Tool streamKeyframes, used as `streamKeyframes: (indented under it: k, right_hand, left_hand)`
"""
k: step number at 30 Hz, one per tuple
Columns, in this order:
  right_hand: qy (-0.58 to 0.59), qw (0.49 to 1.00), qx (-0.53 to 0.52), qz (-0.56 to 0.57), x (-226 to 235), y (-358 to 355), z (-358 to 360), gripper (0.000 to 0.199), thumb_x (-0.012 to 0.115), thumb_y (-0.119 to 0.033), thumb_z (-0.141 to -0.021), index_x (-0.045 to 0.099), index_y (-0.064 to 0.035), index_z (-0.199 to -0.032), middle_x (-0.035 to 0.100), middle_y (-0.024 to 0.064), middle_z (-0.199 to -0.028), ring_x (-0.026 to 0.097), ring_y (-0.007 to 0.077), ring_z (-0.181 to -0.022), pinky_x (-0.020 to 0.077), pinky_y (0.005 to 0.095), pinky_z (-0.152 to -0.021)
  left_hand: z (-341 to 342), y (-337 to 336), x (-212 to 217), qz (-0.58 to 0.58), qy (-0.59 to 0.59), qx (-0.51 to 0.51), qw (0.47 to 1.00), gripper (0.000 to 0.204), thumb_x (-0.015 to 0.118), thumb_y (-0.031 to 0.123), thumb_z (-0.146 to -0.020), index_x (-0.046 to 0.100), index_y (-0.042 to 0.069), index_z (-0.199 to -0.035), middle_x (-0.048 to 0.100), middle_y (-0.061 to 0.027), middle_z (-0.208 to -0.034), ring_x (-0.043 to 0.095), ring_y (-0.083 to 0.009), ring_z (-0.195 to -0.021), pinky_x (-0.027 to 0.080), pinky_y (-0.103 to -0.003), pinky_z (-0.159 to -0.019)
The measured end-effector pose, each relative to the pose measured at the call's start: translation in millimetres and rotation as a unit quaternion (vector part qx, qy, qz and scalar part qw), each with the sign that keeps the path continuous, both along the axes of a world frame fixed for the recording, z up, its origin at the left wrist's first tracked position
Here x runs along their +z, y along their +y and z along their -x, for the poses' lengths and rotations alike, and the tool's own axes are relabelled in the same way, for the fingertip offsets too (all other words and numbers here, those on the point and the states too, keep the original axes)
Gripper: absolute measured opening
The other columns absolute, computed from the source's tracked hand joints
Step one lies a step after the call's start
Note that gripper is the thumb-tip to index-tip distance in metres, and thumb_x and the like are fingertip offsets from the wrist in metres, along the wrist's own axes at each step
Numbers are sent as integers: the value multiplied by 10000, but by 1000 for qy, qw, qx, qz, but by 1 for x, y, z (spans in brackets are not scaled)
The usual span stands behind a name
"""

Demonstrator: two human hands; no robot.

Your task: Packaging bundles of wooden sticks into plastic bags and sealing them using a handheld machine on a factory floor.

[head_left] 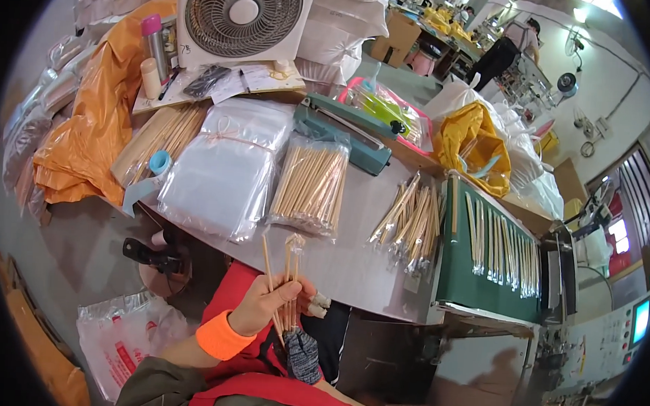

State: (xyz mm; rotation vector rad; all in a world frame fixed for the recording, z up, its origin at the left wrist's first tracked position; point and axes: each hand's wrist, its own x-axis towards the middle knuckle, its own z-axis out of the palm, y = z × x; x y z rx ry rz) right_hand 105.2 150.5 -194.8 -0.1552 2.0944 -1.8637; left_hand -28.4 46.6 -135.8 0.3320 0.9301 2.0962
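Observation:
Close to my body, below the table's front edge, my left hand, with an orange wristband, is closed on thin wooden chopsticks, its thumb pressed against them. Clear film covers the tops of some of these chopsticks. Partly hidden behind them is my right hand, its fingers curled around the same bunch. White wrapping covers some of its fingertips, and a grey knit cuff sits at the wrist. Straight ahead on the table lies a clear bag packed with chopsticks. Loose film-wrapped chopsticks lie to its right.
A green conveyor belt at the right carries a row of wrapped chopsticks. Stacked clear bags lie left on the table, with a teal bag sealer and a box fan behind. A white plastic bag hangs lower left.

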Motion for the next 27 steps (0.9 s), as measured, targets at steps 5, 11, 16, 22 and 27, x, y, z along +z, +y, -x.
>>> streamKeyframes:
  k: [5, 11, 16, 22, 27]
  right_hand:
    - [18, 996, 50, -75, 6, 13, 17, 248, 480, -206, -885, 560, -51, -1062, 602, 114, -799, 589, 195, -725, 484, 296, -632]
    - [32, 981, 100, -164, 3, 12, 5, 232, 501, -201, -865, 583, -81, -1046, 604, 128, -805, 593, 217, -730, 484, 306, -627]
    - [37, 960, 140, -239, 3, 19, -3, 221, 519, -197, -849, 603, -106, -1033, 606, 140, -810, 595, 235, -735, 484, 315, -622]
    - [66, 990, -121, 9, 39, 110, 22, 250, 540, -240, -864, 607, -50, -1012, 634, 77, -812, 599, 178, -709, 473, 281, -615]
    - [90, 870, -484, 23, 65, 109, 44, 186, 521, -103, -874, 599, -6, -1012, 615, 34, -792, 541, 96, -660, 443, 221, -616]
  left_hand:
    - [6, 2, 20, 35, 27, -6, 999, 254, 458, 170, -908, 544, -54, -993, 615, -138, -862, 626, -217, -769, 505, -298, -682]
    - [-2, 16, 15, 54, 13, -56, 997, 268, 465, 196, -907, 574, -43, -960, 614, -71, -798, 600, -141, -774, 469, -256, -701]
    - [-11, 6, -16, 125, 57, -134, 981, 273, 483, 214, -903, 586, -33, -960, 624, -75, -817, 595, -121, -755, 459, -228, -692]
    - [-10, 0, -37, 82, -25, -176, 981, 280, 452, 210, -926, 567, -44, -952, 595, -40, -685, 588, -107, -629, 454, -207, -580]
    - [-13, 14, -31, 119, -39, -314, 941, 299, 441, 225, -931, 552, -46, -993, 612, -66, -678, 610, -130, -617, 458, -216, -556]
